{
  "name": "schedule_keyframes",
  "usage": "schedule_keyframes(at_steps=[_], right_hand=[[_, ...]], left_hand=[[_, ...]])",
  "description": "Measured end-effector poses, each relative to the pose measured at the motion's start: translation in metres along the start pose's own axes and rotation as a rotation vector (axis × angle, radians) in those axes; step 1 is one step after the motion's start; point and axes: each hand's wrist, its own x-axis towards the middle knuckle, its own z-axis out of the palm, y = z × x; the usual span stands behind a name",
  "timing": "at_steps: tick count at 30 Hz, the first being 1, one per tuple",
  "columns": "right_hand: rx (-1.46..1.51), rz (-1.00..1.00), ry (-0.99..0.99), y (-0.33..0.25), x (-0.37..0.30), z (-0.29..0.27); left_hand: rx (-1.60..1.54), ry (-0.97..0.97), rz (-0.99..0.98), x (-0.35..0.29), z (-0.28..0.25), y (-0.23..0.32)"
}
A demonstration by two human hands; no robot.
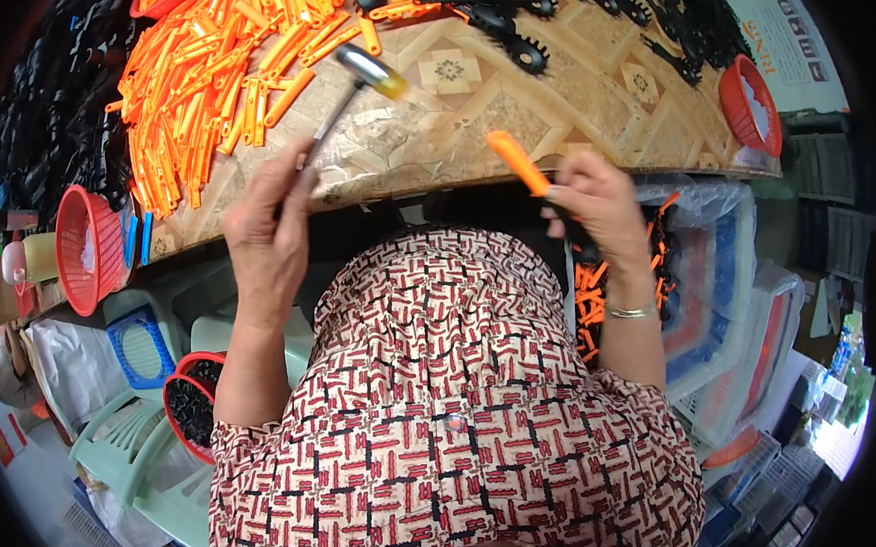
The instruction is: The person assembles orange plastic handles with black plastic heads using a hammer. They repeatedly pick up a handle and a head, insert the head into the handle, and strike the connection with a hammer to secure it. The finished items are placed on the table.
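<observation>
My left hand [268, 215] is closed around the shaft of a hammer [369, 70], which has a shiny metal head with a yellow face. The hammer is raised over the near part of the patterned table [405, 148]. Just past the table's front edge, my right hand [600, 203] grips a kitchen utensil by its orange handle [518, 162], the handle's end pointing up and left. The utensil's dark part, below the hand, is mostly hidden and blurred. A large heap of loose orange handles [200, 83] covers the table's left side. Black slotted pasta servers [524, 52] lie at the far side.
Red baskets stand at the table's left [88, 250] and right [749, 107] ends. Orange and black utensils [590, 301] fill a container below my right forearm, beside plastic-wrapped crates [710, 288]. Black parts [50, 124] are piled far left. A green chair [112, 445] is at lower left.
</observation>
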Motion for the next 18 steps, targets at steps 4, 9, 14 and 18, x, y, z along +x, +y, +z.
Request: schedule_keyframes(at_steps=[4,9,14,18], right_hand=[[-0.266,0.107,0.080,-0.028,-0.036,-0.087],[-1.197,-0.147,0.325,-0.041,-0.046,-0.129],[-1.128,-0.782,0.323,-0.081,0.060,-0.034],[-1.322,-1.275,0.245,-0.101,0.150,0.023]], left_hand=[[-0.245,0.087,-0.206,0.003,-0.019,-0.018],[-0.413,0.060,-0.350,0.011,-0.027,-0.035],[-0.450,0.038,-0.366,0.023,-0.023,-0.036],[-0.467,0.024,-0.369,0.028,-0.025,-0.036]])
